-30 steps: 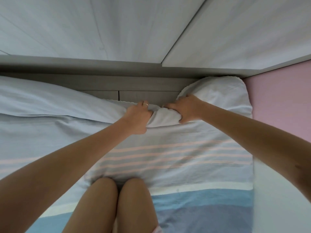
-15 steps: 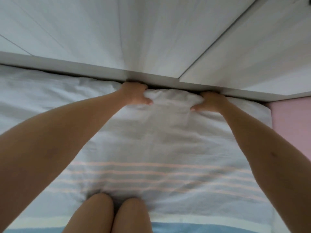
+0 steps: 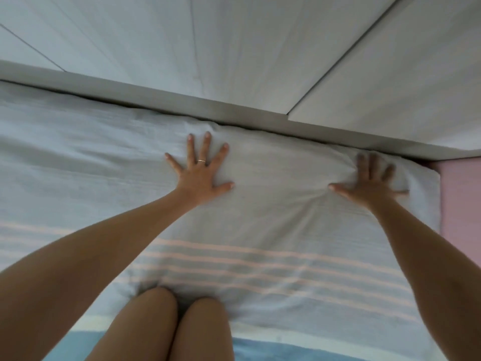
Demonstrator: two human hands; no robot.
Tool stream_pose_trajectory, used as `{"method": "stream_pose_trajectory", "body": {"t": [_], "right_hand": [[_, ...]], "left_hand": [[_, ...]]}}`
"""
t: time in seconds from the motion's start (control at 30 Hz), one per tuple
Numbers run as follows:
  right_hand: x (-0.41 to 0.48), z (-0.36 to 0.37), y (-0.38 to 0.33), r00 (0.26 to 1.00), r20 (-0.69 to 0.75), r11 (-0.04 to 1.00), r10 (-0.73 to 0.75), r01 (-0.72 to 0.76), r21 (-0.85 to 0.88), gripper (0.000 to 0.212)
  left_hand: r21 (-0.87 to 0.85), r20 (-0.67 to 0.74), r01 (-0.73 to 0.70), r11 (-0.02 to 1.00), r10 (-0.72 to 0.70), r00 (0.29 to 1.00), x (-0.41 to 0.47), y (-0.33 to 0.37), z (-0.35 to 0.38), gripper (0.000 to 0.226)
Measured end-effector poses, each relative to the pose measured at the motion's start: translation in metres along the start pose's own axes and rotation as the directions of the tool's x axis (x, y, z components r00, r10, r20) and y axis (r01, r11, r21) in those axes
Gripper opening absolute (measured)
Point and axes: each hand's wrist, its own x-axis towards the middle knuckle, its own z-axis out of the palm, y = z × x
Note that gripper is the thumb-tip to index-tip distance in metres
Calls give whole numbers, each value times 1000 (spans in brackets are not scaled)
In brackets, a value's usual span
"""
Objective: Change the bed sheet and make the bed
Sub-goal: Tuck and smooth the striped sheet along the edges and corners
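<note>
Fingers of L hand were spread straight, palm flat on the bed sheet; ring on one. R hand likewise splayed and pressing, img blurred, near the sheet's corner by the pink wall. We noted the sheet reached the grey headboard ledge; our knees rested on its striped part.

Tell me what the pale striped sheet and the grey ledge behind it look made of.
Pale striped bed sheet: woven, cotton-like cloth, matte; it wrinkles softly. Grey ledge: probably laminated board, though that is uncertain; smooth matte face, crisp straight edges.
</note>
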Motion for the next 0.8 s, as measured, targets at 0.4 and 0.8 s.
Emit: {"method": "stream_pose_trajectory", "body": {"t": [0.4, 0.8], "right_hand": [[-45, 28, -49, 900, -97, 904, -424, 427, 10, 83], [-90, 104, 51, 659, -383, 586, 647, -107, 804, 51]], "left_hand": [[-30, 508, -281, 959, 256, 822, 6, 74, -27, 85], [7, 218, -375, 927, 364, 905, -21, 155, -30, 64]]}}
